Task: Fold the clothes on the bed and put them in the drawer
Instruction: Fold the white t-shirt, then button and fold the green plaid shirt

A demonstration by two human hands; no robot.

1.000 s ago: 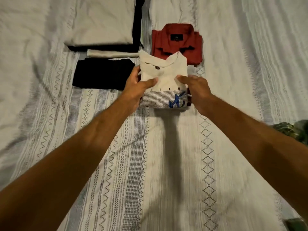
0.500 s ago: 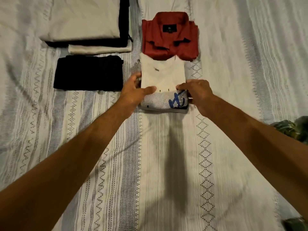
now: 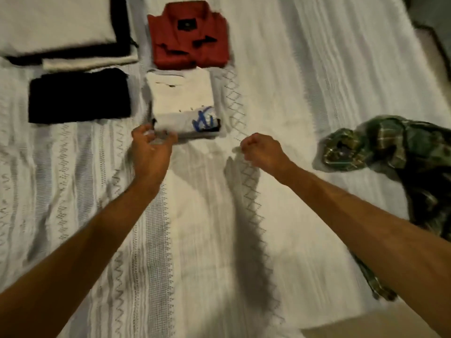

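The white patterned bed (image 3: 280, 76) held your folded cream printed T-shirt (image 3: 183, 103); left hand (image 3: 151, 152) relaxed, empty, right hand (image 3: 262, 151) clenched empty. At three o'clock, a crumpled green plaid shirt (image 3: 395, 152) awaited folding; no drawer in view.

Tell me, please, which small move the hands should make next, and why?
Probably the right hand should reach for the crumpled green plaid shirt. The white T-shirt already lies folded below the red shirt, neither hand holds anything, and the plaid shirt looks like the only unfolded garment.

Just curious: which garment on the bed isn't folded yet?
The green plaid shirt, lying crumpled at the right; the red, white and black ones are folded flat.
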